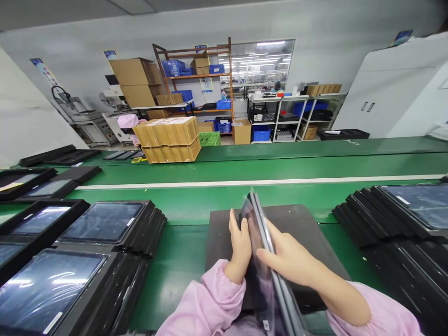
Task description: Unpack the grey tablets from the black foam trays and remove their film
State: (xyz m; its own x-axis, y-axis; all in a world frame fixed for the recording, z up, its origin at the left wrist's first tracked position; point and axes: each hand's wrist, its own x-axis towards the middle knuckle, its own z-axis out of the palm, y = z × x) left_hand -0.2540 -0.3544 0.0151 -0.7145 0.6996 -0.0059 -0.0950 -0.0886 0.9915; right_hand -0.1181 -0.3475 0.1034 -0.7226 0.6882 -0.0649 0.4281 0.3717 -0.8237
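Dark, glossy panels (261,289) stand on edge over the black board (301,224); my left hand (240,247) lies straight-fingered along one face, my right hand (292,256) grasps the other side. I take this as a handling step, calling for steady support. Green bench (182,261) shows past the board's left edge, before the left stack (150,228); the right stack (364,217) stands beyond its right edge.

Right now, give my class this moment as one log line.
Panels: near upright, over black board; left hand: at left face; right hand: gripping right side; tray stacks: both sides
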